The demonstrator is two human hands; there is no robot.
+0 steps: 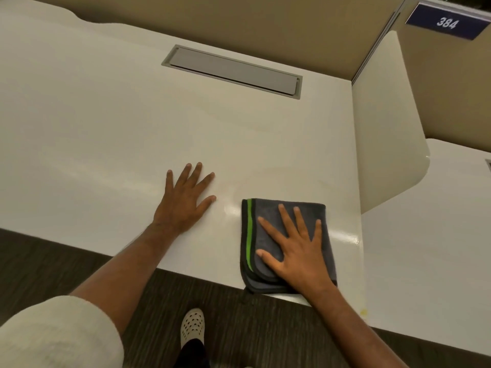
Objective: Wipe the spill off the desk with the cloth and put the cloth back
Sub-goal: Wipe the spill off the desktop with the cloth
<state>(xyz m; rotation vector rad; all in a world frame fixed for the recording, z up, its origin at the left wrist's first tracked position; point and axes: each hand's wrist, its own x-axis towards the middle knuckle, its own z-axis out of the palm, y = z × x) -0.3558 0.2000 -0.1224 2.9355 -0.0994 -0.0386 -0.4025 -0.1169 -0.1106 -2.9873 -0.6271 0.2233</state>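
Near the desk's [106,115] front right corner, my right hand [297,251] presses flat, fingers spread, on the folded grey cloth [265,208]; left hand [186,197] rests splayed on bare desk. Mid-wipe I reckon, next sweep goes toward that wet sheen [232,208] beside it.

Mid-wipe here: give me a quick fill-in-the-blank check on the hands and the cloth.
1. The right hand lies flat on the folded grey ____.
2. The cloth has a ____ stripe along one edge.
3. The left hand rests flat on the bare ____.
4. The sign reads ____.

Missing words: cloth; green; desk; 384
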